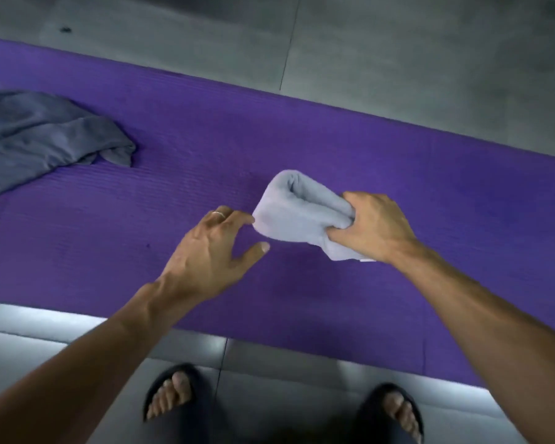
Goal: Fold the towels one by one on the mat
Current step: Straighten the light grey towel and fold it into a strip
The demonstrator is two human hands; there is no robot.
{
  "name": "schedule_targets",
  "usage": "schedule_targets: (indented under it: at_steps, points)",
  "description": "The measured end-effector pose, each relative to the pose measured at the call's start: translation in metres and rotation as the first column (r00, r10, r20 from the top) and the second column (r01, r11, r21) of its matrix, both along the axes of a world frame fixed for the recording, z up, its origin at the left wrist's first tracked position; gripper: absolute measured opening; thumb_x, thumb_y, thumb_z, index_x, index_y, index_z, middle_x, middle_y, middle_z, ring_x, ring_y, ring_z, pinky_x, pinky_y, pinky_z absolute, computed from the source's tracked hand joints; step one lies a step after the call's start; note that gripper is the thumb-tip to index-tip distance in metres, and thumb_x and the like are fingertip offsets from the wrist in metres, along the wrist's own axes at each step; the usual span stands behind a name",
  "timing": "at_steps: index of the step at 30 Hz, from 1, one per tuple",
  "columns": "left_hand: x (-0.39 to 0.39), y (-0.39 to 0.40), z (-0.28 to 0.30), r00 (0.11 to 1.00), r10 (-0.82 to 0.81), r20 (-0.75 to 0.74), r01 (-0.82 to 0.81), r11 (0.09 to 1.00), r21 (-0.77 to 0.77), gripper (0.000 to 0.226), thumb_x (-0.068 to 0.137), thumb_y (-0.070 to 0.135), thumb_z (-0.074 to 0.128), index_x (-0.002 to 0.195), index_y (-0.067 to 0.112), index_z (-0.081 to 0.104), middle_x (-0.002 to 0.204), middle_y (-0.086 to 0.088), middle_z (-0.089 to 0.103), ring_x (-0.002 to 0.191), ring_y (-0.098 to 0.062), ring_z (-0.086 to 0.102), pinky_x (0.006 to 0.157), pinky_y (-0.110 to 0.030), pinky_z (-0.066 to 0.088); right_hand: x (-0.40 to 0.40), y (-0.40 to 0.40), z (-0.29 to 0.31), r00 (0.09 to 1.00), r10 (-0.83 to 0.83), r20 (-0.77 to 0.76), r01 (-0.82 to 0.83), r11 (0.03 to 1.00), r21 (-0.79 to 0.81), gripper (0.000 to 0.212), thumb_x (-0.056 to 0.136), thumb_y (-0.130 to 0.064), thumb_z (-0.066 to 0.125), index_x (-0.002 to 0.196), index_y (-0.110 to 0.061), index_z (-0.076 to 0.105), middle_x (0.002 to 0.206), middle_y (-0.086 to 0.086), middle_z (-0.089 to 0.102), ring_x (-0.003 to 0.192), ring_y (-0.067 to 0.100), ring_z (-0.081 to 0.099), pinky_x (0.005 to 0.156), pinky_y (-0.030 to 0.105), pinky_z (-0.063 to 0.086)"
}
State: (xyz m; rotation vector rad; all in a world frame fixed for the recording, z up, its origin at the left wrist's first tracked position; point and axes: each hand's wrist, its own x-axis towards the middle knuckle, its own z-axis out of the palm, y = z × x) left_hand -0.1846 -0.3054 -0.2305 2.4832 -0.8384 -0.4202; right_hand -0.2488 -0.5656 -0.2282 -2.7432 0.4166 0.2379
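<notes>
A purple ribbed mat [302,129] lies across a grey tiled floor [398,43]. Near the middle of the mat, the right hand [370,227] grips one end of a folded light grey towel [293,213], whose long axis runs away from that hand toward the mat's far-left side. The left hand [210,248] is spread, fingertips touching the towel's near corner. A crumpled dark grey towel [42,137] rests at the mat's left end.

Two towels: one pale folded towel [293,216] and one dark crumpled towel [42,136]. One purple mat [302,139]. Two hands, two sandalled feet.
</notes>
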Motion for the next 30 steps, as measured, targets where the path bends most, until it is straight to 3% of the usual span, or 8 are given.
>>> schedule_targets:
  at_steps: [6, 11, 19, 25, 30]
  points:
    - [-0.020, -0.011, 0.115, 0.992, -0.114, -0.050, 0.118, 0.990, 0.073, 0.068, 0.077, 0.064, 0.037, 0.119, 0.017, 0.060, 0.112, -0.001, 0.057, 0.104, -0.022, 0.058, 0.079, -0.039, 0.053, -0.042, 0.001, 0.122, 0.978, -0.195, -0.076, 0.198, 0.980, 0.035, 0.035, 0.071, -0.049, 0.067, 0.067, -0.026, 0.040, 0.070, -0.006, 0.058, 0.069, 0.025, 0.054, 0.063, 0.030, 0.039]
    - [-0.042, -0.053, 0.223, 0.973, -0.231, -0.021, 0.232, 0.967, 0.102, 0.056, 0.079, 0.058, 0.040, 0.109, 0.017, 0.063, 0.101, 0.000, 0.061, 0.085, -0.021, 0.064, 0.066, -0.032, 0.052, -0.076, -0.010, 0.246, 0.933, -0.357, -0.048, 0.359, 0.932, 0.043, 0.032, 0.069, -0.050, 0.066, 0.079, -0.023, 0.053, 0.071, -0.003, 0.062, 0.068, 0.025, 0.060, 0.061, 0.029, 0.044]
    - [-0.109, -0.144, 0.397, 0.931, -0.361, 0.042, 0.345, 0.914, 0.215, 0.054, 0.075, 0.062, 0.037, 0.097, 0.023, 0.067, 0.091, 0.006, 0.067, 0.077, -0.018, 0.068, 0.061, -0.030, 0.052, -0.151, -0.075, 0.432, 0.836, -0.548, 0.005, 0.546, 0.835, 0.071, 0.028, 0.072, -0.046, 0.065, 0.083, -0.022, 0.054, 0.075, -0.003, 0.062, 0.072, 0.025, 0.058, 0.062, 0.028, 0.042]
    - [-0.179, -0.225, 0.504, 0.924, -0.366, 0.114, 0.339, 0.919, 0.203, 0.042, 0.088, 0.055, 0.052, 0.116, 0.025, 0.061, 0.108, 0.007, 0.065, 0.099, -0.016, 0.065, 0.078, -0.031, 0.052, -0.221, -0.149, 0.546, 0.806, -0.589, 0.065, 0.581, 0.807, 0.104, 0.025, 0.072, -0.044, 0.064, 0.081, -0.023, 0.052, 0.074, -0.004, 0.058, 0.074, 0.026, 0.058, 0.064, 0.029, 0.044]
    - [-0.226, -0.292, 0.565, 0.933, -0.326, 0.154, 0.300, 0.938, 0.175, 0.044, 0.089, 0.055, 0.051, 0.120, 0.025, 0.060, 0.112, 0.007, 0.066, 0.102, -0.015, 0.064, 0.081, -0.030, 0.050, -0.263, -0.211, 0.618, 0.813, -0.573, 0.105, 0.562, 0.819, 0.115, 0.023, 0.072, -0.043, 0.063, 0.077, -0.024, 0.051, 0.070, -0.006, 0.059, 0.069, 0.024, 0.058, 0.060, 0.027, 0.041]
